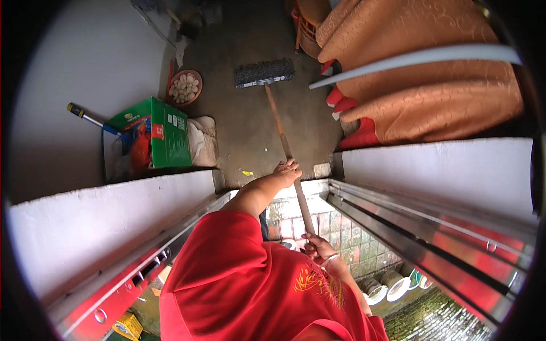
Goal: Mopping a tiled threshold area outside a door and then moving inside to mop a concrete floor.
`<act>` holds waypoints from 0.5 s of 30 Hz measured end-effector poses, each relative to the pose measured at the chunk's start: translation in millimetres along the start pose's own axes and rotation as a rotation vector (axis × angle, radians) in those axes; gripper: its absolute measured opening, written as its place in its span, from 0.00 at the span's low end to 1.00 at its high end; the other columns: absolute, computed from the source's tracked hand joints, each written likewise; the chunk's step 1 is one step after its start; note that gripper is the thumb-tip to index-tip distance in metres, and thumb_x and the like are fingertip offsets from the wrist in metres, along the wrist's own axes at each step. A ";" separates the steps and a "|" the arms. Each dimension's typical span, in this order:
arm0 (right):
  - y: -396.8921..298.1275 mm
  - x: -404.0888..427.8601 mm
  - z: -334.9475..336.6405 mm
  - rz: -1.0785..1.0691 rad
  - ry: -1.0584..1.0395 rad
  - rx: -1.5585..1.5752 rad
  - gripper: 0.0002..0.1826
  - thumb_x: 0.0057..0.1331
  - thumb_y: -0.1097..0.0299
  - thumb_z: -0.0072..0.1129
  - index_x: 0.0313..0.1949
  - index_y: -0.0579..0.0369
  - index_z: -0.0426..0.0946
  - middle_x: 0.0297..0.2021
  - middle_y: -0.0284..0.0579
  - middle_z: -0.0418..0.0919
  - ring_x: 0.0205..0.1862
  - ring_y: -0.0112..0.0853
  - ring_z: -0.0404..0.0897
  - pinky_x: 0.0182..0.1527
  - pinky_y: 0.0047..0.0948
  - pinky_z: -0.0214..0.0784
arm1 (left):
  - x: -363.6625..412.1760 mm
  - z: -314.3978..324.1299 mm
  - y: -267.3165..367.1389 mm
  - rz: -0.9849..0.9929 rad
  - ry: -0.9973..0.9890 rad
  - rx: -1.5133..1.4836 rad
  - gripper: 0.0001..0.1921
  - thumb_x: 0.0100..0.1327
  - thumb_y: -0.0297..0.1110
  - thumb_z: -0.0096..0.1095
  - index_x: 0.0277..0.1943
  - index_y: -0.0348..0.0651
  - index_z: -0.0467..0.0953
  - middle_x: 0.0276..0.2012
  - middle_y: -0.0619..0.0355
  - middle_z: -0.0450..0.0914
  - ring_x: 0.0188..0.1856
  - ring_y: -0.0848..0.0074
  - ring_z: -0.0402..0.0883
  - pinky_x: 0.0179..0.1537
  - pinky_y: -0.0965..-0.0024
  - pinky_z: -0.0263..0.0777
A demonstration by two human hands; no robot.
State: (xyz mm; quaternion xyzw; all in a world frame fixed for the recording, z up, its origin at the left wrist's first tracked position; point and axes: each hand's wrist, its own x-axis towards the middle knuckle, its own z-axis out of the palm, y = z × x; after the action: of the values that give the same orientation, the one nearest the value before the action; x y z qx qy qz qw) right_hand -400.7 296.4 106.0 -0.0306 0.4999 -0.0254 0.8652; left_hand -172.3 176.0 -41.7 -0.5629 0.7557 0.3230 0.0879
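A mop with a dark grey string head [265, 73] rests on the wet-looking floor [243, 128] ahead of me. Its long handle [276, 114] slants back toward my body, orange-brown near the head and duller brown further down. My left hand [289, 170] is wrapped around the middle of that handle, arm stretched forward. Close to my waist, my right hand [319, 248] grips the handle's near end; a pale bangle circles that wrist. Beneath my hands lies a pale door threshold [305, 194].
Left stand a green carton [171, 136], a blue-and-silver pole [94, 120] and a bowl of egg-like things [186, 88]. An orange-brown cloth [426, 98] hangs at right, a pale pole [409, 62] crossing before it. Metal-edged red doors [473, 255] flank me; buckets [397, 287] stand outside.
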 end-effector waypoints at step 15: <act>273.6 -260.2 -164.6 -0.297 0.411 -0.430 0.17 0.58 0.72 0.55 0.47 0.62 0.69 0.30 0.38 0.75 0.29 0.21 0.73 0.32 0.21 0.67 | -98.8 227.0 229.4 0.452 0.097 -0.039 0.12 0.38 0.34 0.63 0.29 0.51 0.73 0.28 0.64 0.74 0.41 0.71 0.71 0.42 0.62 0.62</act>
State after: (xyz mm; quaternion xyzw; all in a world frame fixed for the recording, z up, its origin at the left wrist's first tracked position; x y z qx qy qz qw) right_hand -669.5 584.1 227.2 -0.2794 0.6480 -0.0507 0.7067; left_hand -398.2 423.9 -79.5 -0.3959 0.8595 0.3216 -0.0340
